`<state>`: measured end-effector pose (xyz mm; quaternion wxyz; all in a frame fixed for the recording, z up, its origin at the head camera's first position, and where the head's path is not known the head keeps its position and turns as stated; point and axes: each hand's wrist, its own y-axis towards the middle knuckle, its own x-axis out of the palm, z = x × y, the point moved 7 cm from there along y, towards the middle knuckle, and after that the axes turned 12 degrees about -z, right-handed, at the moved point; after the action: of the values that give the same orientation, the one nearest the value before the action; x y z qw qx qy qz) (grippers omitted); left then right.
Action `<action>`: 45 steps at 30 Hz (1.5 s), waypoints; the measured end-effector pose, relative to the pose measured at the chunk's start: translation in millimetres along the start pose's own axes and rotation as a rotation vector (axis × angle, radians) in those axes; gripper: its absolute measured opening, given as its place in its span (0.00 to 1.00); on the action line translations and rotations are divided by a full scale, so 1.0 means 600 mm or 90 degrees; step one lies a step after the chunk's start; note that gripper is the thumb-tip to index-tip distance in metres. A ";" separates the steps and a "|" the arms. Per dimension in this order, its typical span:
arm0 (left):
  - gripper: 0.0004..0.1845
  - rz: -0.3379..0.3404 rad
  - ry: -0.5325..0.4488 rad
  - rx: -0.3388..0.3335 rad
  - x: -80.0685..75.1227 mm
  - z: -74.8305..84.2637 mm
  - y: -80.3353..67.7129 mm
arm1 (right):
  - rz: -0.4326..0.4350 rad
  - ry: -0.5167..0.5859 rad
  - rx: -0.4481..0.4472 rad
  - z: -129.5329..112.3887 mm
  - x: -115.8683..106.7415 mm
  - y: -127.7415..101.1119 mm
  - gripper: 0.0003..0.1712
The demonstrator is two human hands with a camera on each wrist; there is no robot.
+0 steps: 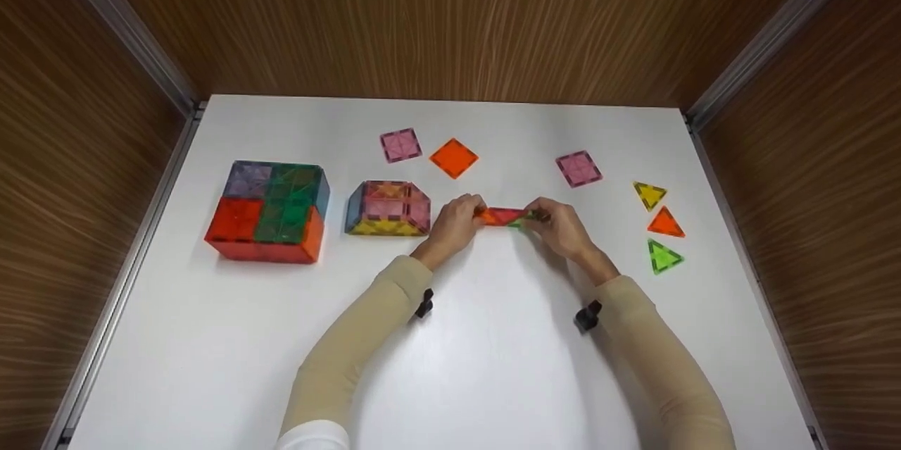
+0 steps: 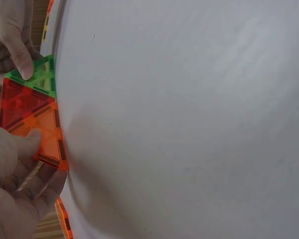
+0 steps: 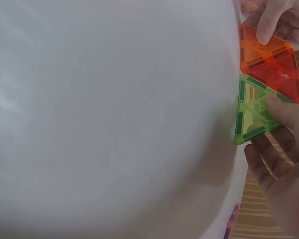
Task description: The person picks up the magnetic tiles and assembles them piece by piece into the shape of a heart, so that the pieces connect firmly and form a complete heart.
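Observation:
My left hand point(image 1: 456, 222) pinches an orange triangular magnetic tile point(image 2: 49, 135) between thumb and fingers. Opposite it, my right hand point(image 1: 562, 226) holds a green triangular magnetic tile point(image 3: 253, 108), its thumb on the face and fingers behind. Between these two sits a red triangular tile point(image 2: 21, 103), edge to edge with both, so the three make a short strip. In the head view the strip stands upright, spanning the gap from one hand to the other. Just left of my left hand is a small block with sloping sides point(image 1: 386, 208), built of pink, yellow and blue tiles.
A larger tile box point(image 1: 271, 214) in red, green, blue and orange stands on the white table point(image 1: 486, 365) at left. Behind the hands lie pink squares point(image 1: 400, 145) and an orange square point(image 1: 454, 158). Yellow point(image 1: 649, 194), orange point(image 1: 666, 223) and green triangles point(image 1: 664, 256) lie at right.

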<state>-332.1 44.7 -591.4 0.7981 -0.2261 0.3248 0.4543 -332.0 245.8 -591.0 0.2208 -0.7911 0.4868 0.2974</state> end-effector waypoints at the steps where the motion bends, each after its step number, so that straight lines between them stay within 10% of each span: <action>1: 0.09 0.000 0.002 0.001 0.000 -0.001 0.000 | -0.001 0.002 0.001 0.001 0.001 0.000 0.07; 11: 0.10 0.024 -0.034 0.007 0.009 -0.026 0.005 | 0.022 0.029 0.016 0.024 -0.034 -0.034 0.21; 16: 0.09 0.018 -0.057 0.000 0.001 -0.019 -0.006 | 0.066 0.017 0.132 0.092 -0.105 -0.094 0.31; 22: 0.10 0.009 -0.062 -0.008 0.002 -0.020 -0.006 | 0.134 -0.167 0.294 0.177 -0.195 -0.165 0.41; 29: 0.10 0.003 -0.064 0.000 0.003 -0.018 -0.007 | 0.098 -0.177 0.421 0.246 -0.222 -0.211 0.49; 38: 0.11 0.000 -0.060 -0.007 0.000 -0.017 -0.008 | 0.122 -0.142 0.414 0.249 -0.225 -0.208 0.44; 45: 0.10 0.005 -0.055 -0.009 0.001 -0.016 -0.012 | 0.171 -0.152 0.305 0.166 -0.188 -0.201 0.40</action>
<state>-329.0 35.0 -598.0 0.8080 -0.2102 0.2877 0.4692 -287.8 433.3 -578.5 0.4158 -0.6045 0.6138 0.2915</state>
